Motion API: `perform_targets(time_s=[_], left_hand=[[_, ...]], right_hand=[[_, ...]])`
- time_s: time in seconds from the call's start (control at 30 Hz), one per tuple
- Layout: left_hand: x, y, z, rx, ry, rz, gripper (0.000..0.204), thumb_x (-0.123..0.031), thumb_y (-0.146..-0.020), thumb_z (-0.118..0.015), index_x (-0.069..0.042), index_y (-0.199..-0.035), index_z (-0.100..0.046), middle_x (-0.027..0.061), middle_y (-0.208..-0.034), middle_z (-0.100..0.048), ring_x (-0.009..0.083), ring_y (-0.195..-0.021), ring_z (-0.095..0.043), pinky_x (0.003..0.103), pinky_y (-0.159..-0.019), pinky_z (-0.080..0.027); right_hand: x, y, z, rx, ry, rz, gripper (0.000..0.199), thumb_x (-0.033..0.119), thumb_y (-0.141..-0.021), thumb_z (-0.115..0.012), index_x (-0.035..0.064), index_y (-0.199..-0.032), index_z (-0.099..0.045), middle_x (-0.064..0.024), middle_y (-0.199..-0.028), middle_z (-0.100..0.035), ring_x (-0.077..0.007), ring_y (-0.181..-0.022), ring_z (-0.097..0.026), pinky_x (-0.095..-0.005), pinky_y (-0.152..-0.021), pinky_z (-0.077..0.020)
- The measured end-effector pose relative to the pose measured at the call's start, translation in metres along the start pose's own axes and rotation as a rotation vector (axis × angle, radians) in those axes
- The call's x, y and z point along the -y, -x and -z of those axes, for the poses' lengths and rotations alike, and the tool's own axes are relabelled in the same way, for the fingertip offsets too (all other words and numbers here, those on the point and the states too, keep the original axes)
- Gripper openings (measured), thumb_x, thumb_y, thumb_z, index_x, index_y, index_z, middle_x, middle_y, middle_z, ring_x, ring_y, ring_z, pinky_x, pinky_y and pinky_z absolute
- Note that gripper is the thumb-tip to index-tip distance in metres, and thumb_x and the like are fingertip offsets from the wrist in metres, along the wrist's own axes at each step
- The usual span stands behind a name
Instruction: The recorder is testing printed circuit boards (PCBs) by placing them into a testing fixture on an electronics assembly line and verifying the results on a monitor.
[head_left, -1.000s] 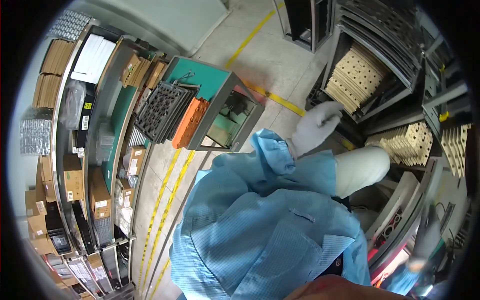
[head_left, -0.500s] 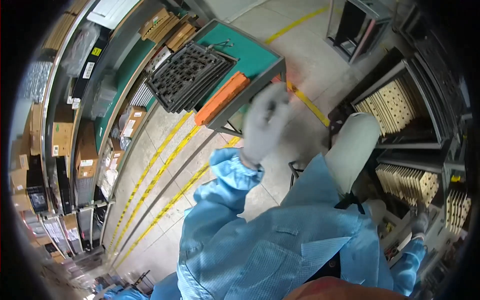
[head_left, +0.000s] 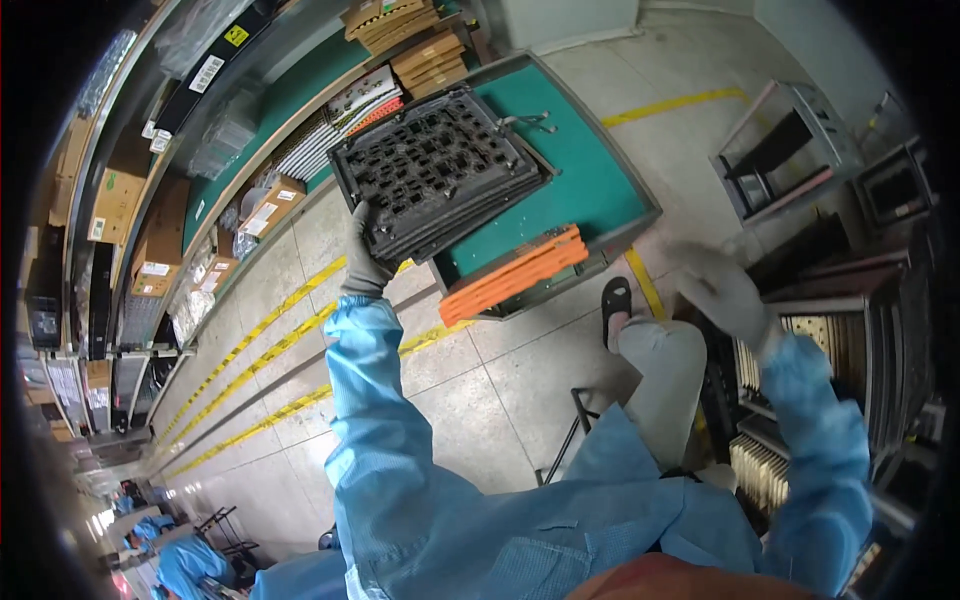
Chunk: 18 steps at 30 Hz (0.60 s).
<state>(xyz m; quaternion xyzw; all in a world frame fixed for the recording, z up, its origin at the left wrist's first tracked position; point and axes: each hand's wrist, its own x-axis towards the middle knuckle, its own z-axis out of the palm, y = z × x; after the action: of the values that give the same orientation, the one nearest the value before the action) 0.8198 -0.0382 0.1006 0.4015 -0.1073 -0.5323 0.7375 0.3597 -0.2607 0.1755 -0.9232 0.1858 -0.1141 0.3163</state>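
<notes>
A stack of black trays with many cut-out openings (head_left: 435,165) lies on the green-topped table (head_left: 590,165). My left hand (head_left: 367,262), in a grey glove, grips the near left corner of the stack, thumb along its side. How many trays it holds is hidden. My right hand (head_left: 728,298), also gloved in grey, is in the air to the right of the table, above my knee. It is blurred, but its fingers look stretched apart with nothing in them. Orange slotted strips (head_left: 515,273) lie along the table's near edge, between the two hands.
Shelving with cardboard boxes (head_left: 160,240) and wrapped goods runs along the left. To the right stands a rack (head_left: 850,300) holding rows of pale perforated boards (head_left: 757,470). A metal-framed cart (head_left: 790,150) is at the far right. Yellow tape (head_left: 265,395) marks the floor.
My left hand has moved left onto the black stack's corner. My right hand has come up and forward from the rack of boards. The view has shifted, and the table appears larger.
</notes>
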Motion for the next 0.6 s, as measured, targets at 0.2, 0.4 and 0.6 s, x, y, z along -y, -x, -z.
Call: perform_targets(time_s=[0.2,0.4,0.6], left_hand=[[0.012,0.001,-0.015,-0.103,0.01,-0.065,0.047,-0.041,-0.092,-0.052,-0.009,-0.126,-0.055,0.0095,-0.119,-0.062,0.0245,-0.106,-0.062,0.041,-0.09,-0.052],[0.016,0.013,-0.006,-0.25,-0.181,-0.295,0.046,-0.036,-0.094,-0.05,-0.007,-0.13,-0.052,0.0093,-0.126,-0.058,0.0239,-0.116,-0.055,0.04,-0.098,-0.046],[0.005,0.008,-0.029,-0.433,-0.303,-0.315,0.042,-0.03,-0.094,-0.051,-0.003,-0.125,-0.056,0.0088,-0.119,-0.062,0.0175,-0.108,-0.057,0.034,-0.094,-0.045]], right_hand=[[-0.043,-0.23,-0.09,0.066,-0.294,-0.186,0.065,0.052,-0.093,-0.045,-0.0003,-0.132,-0.047,-0.0214,-0.129,-0.053,-0.0326,-0.122,-0.049,-0.0356,-0.102,-0.0372],[-0.059,-0.307,-0.152,0.019,-0.624,-0.363,0.072,0.059,-0.081,-0.059,0.0,-0.122,-0.055,-0.0159,-0.12,-0.059,-0.0275,-0.112,-0.054,-0.0343,-0.098,-0.0384],[-0.046,-0.296,-0.138,-0.015,-1.159,-0.343,0.045,0.033,-0.08,-0.073,0.0019,-0.111,-0.062,-0.0078,-0.105,-0.065,-0.0143,-0.096,-0.059,-0.0267,-0.085,-0.0453]])
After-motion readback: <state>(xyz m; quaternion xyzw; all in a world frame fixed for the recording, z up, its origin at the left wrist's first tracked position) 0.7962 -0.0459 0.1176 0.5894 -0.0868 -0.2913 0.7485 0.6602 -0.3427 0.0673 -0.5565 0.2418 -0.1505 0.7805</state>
